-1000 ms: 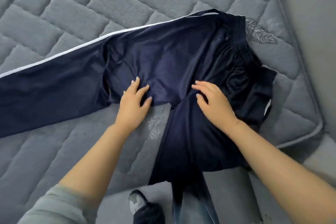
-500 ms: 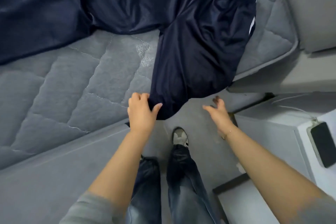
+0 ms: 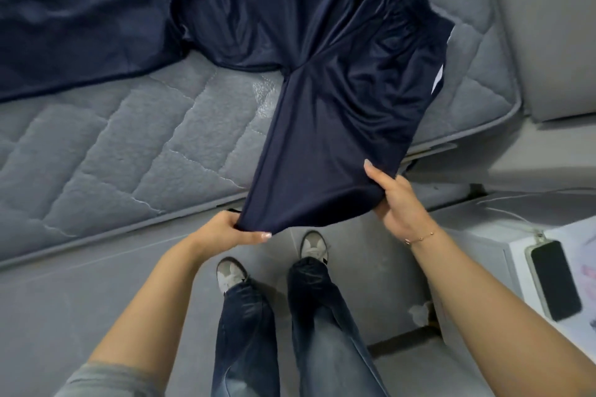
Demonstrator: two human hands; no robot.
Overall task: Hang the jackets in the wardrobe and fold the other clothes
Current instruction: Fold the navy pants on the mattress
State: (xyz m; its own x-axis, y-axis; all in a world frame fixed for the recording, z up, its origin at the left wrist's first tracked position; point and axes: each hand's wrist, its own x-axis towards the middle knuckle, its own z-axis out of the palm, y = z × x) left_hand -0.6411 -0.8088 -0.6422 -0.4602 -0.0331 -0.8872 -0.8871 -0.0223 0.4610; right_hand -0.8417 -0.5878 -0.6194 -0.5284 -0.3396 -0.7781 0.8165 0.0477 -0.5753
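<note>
Item: navy track trousers (image 3: 290, 26), shiny fabric, white side stripe, elastic waistband to the right. They lie spread on the grey quilted mattress (image 3: 113, 138). One leg runs flat along the mattress to the left; the other hangs off the near edge toward my feet.

Holder, left: my left hand (image 3: 232, 230), thumb on top, fingers (image 3: 263, 235) curled under the near left corner of the hanging leg's hem. Pinching cloth.

Holder, right: my right hand (image 3: 398, 200), thumb laid on the fabric, fingers wrapped under the right corner of the same hem. Holding cloth. Between the two grips the hem is drawn fairly taut and lifted clear of the bed edge.

Step in hand, as I judge it: folding the trousers, at the stage of bringing the loose leg over onto the flat one.

Next move, as I judge it: carry the hem up and leftward, lay it along the other leg, match the hems and seams, then smooth. The slick cloth may slide, so both corners need to travel together.

Also present: a phone (image 3: 554, 279) on a charging cable, lying on the white nightstand (image 3: 483, 255) to my right; grey floor (image 3: 80, 300) beneath.
</note>
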